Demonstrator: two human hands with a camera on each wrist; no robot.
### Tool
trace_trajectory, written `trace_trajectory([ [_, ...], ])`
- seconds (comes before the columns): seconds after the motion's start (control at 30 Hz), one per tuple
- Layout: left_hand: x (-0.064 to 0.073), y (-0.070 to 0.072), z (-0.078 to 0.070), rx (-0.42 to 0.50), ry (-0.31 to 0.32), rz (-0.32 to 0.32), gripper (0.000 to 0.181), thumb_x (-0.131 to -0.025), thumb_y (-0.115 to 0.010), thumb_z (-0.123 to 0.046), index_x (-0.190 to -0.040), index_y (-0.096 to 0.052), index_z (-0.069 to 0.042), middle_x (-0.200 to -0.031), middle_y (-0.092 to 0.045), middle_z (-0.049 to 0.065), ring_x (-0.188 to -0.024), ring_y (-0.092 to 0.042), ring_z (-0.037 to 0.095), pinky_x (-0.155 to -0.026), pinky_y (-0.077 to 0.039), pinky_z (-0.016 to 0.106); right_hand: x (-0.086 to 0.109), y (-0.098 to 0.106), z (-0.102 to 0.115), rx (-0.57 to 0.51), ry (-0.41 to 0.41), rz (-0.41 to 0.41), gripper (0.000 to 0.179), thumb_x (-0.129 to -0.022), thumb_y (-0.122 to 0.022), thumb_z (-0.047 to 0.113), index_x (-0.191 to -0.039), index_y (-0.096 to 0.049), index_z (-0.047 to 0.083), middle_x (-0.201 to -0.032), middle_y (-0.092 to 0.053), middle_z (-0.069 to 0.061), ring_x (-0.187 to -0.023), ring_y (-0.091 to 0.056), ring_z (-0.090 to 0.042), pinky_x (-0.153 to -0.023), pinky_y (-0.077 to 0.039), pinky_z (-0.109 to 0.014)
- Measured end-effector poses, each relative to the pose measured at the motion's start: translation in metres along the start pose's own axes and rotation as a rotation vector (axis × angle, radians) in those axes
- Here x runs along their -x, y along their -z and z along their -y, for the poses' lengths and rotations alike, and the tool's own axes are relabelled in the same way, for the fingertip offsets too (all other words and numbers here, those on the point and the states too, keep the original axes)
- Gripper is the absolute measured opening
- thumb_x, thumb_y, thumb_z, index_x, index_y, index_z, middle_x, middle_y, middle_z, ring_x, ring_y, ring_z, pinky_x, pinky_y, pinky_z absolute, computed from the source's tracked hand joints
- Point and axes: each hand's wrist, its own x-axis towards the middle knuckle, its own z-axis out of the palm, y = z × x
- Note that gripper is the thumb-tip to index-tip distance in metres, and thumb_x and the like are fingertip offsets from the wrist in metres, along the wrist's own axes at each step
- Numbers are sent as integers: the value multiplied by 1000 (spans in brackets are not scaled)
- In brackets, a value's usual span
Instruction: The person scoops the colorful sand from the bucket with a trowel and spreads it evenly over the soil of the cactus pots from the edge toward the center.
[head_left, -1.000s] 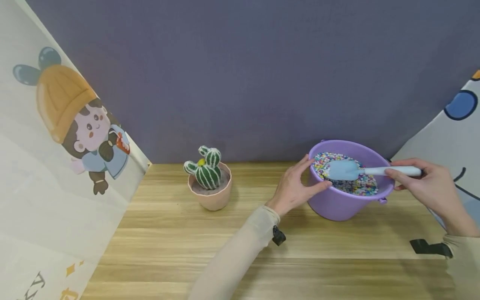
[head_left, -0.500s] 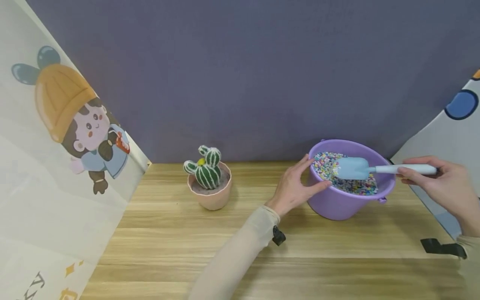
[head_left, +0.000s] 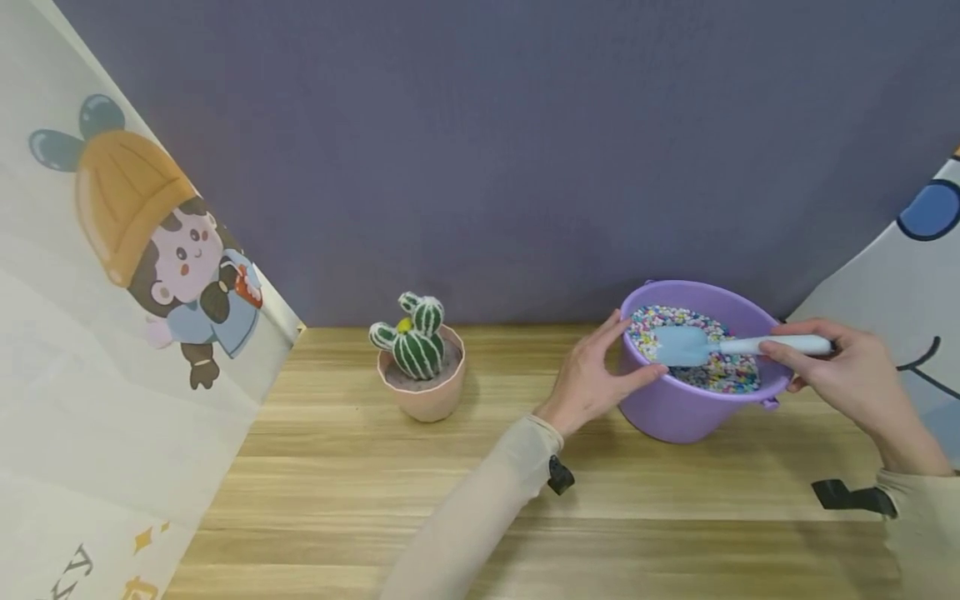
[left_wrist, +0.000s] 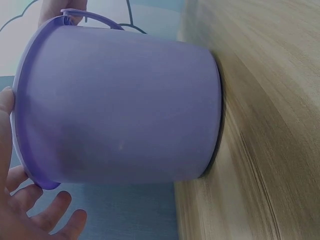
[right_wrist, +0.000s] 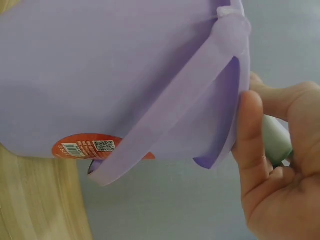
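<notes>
A purple bucket [head_left: 660, 408] stands on the wooden table at the right, partly filled with small multicoloured beads [head_left: 678, 317]. My left hand [head_left: 588, 379] holds its rim, the thumb on the near side and the index finger at the left side; in the left wrist view the other fingers [left_wrist: 57, 210] are spread beside the bucket. My right hand [head_left: 847, 362] grips the white handle of a light blue trowel [head_left: 682, 346], whose blade lies over the beads inside the bucket. In the right wrist view, fingers of my right hand [right_wrist: 280, 160] are right at the rim.
A green crocheted cactus [head_left: 417, 352] sits in a pink pot [head_left: 429, 404] left of the bucket. Behind the table [head_left: 330, 483] rises a dark grey-blue wall [head_left: 480, 167]. Panels with cartoon prints flank both sides. The bucket's carrying handle [right_wrist: 160, 110] hangs down its outer side.
The trowel and right hand shift to the right by half a second ago, then come back left and slightly down over the beads. The left hand stays at the rim.
</notes>
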Motion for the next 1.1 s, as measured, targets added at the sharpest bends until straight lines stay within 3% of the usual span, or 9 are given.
trace_trajectory([
  [0.23,2,-1,0,5,-3,0,87,-92,-72,-68,-165,-40,-35,-173,-26,-20,-160,-37,25,-127,-36,58,2,3,-1,-63,-41,-21,6,-99,-78,23,-103,-74,27,-80,-71,26,-62,-69,-3,-54,-60,-20],
  [0.6,0,-1,0,4,-9,-4,88,-92,-71,-69,-166,-38,-35,-173,-25,-20,-160,-36,26,-127,-36,58,3,9,-7,-287,-74,-28,10,-100,-74,15,-106,-77,23,-85,-79,18,-74,-76,2,-66,-63,-17],
  [1.1,1,-1,0,-16,-36,0,86,-95,-66,-70,-167,-36,-33,-175,-24,-15,-160,-37,29,-128,-35,58,5,15,2,-446,-100,-42,10,-98,-76,12,-105,-78,18,-87,-79,13,-77,-78,-1,-69,-63,-16],
])
